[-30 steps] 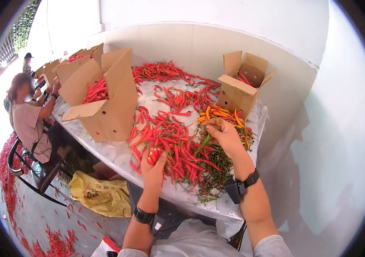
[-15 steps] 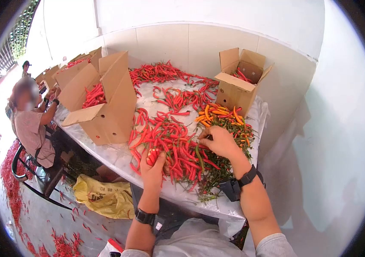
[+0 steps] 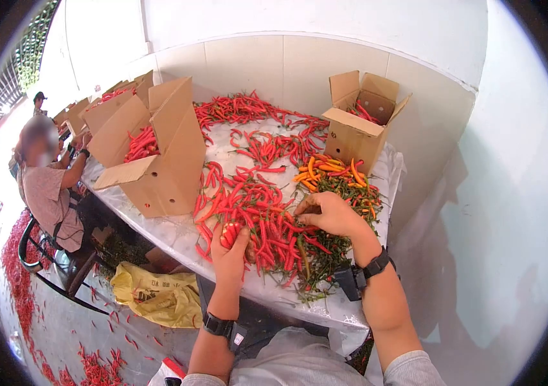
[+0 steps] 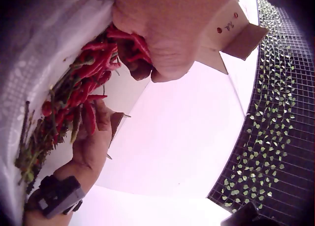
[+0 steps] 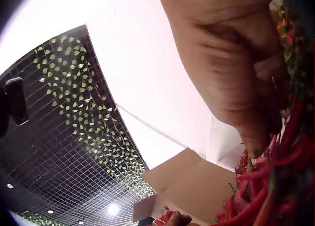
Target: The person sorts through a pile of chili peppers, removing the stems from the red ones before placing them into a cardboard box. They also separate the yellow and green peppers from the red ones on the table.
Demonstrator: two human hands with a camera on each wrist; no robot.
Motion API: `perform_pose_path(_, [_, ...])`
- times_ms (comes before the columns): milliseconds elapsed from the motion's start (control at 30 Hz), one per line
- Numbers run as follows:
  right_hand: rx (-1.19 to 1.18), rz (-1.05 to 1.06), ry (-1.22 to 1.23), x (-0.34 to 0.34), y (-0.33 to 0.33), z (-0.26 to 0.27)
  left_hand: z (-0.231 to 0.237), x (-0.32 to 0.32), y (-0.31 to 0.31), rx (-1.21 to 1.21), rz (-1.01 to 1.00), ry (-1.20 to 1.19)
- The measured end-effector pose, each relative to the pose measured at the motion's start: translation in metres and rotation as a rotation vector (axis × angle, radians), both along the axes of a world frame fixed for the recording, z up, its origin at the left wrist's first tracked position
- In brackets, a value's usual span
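My left hand (image 3: pixel 229 257) grips a bunch of red chilies (image 3: pixel 229 234) at the near side of the pile, thumb across them; in the left wrist view the left hand (image 4: pixel 162 34) curls round the red chilies. My right hand (image 3: pixel 330 214) reaches into the right edge of the red chili pile (image 3: pixel 264 222), thumb and fingers bent downward. In the right wrist view the right hand's (image 5: pixel 236 63) fingertips touch the chilies (image 5: pixel 251 201); whether they pinch one is hidden. A greenish chili (image 3: pixel 303 256) lies just below it, beside green stems (image 3: pixel 328 264).
An open carton (image 3: pixel 164 174) with red chilies stands at the left, another carton (image 3: pixel 354 141) at the back right. Orange chilies (image 3: pixel 325 168) lie before it. More red chilies (image 3: pixel 242 108) line the back. A seated person (image 3: pixel 49 186) works at the left; a yellow sack (image 3: pixel 158 296) lies below.
My right hand has let go of the long green chili, which now lies among the stems, and has moved down and left to the red pile. The left hand keeps its grip.
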State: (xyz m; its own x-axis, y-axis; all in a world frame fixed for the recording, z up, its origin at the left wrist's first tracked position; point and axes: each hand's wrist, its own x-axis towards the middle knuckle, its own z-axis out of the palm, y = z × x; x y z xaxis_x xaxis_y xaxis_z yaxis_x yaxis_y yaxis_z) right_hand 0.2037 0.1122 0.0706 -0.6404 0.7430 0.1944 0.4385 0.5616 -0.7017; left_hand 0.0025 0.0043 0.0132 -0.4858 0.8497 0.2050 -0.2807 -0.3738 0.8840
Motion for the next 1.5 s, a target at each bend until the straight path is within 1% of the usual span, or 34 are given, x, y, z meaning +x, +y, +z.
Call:
perform_pose_path(100, [0.111, -0.004, -0.039, 0.001, 0.001, -0.006, 0.000, -0.001, -0.001, -0.017, -0.050, -0.027])
perform_pose_path(200, [0.160, 0.053, -0.213, -0.002, -0.005, -0.004, -0.002, -0.001, 0.000, -0.009, -0.048, -0.035])
perform_pose_path(267, [0.228, 0.046, -0.228, -0.007, -0.008, -0.006, -0.001, -0.002, -0.001, -0.021, -0.055, -0.029])
perform_pose_path(367, [0.320, 0.023, -0.290, -0.012, -0.012, -0.007, -0.003, -0.001, 0.002, 0.001, -0.003, -0.010])
perform_pose_path(400, [0.349, 0.015, -0.317, -0.013, -0.013, -0.007, -0.002, 0.000, 0.002, -0.002, -0.020, -0.020])
perform_pose_path(500, [0.367, 0.029, -0.296, -0.014, -0.015, -0.007, 0.002, 0.000, -0.001, -0.008, -0.054, -0.039])
perform_pose_path(600, [0.445, -0.025, -0.361, -0.018, -0.015, -0.012, 0.001, 0.000, -0.001, -0.007, -0.052, -0.030])
perform_pose_path(700, [0.454, -0.111, -0.050, -0.022, -0.011, -0.009, -0.002, -0.002, 0.001, -0.014, -0.043, -0.025])
perform_pose_path(800, [0.048, -0.235, 0.288, -0.019, -0.014, 0.010, -0.005, -0.003, 0.002, -0.014, -0.026, -0.031])
perform_pose_path(833, [0.093, -0.216, 0.255, -0.014, -0.009, 0.011, -0.004, -0.002, 0.002, -0.014, -0.022, -0.034])
perform_pose_path(933, [-0.421, -0.008, 0.828, -0.013, -0.001, 0.002, -0.004, -0.002, 0.001, -0.012, -0.026, -0.039])
perform_pose_path(967, [-0.548, 0.003, 0.871, -0.010, -0.002, 0.002, -0.003, -0.002, 0.001, -0.011, -0.030, -0.040])
perform_pose_path(1067, [-0.691, 0.096, 0.978, -0.008, -0.002, 0.001, -0.002, -0.002, -0.001, -0.013, -0.059, -0.046])
perform_pose_path(1167, [-0.721, 0.153, 1.000, -0.007, -0.002, 0.001, -0.006, -0.002, 0.003, 0.015, -0.008, -0.022])
perform_pose_path(1267, [-0.730, 0.189, 1.000, -0.006, 0.000, -0.001, -0.005, -0.003, 0.000, -0.003, -0.029, -0.081])
perform_pose_path(1367, [-0.739, 0.236, 1.013, -0.006, -0.002, 0.003, -0.005, -0.003, 0.000, 0.002, -0.003, -0.150])
perform_pose_path(1467, [-0.760, 0.264, 1.037, -0.006, -0.004, 0.005, -0.017, -0.007, 0.008, 0.048, 0.078, -0.121])
perform_pose_path(1500, [-0.767, 0.270, 1.040, -0.006, -0.005, 0.006, -0.013, -0.006, 0.006, 0.040, 0.054, -0.128])
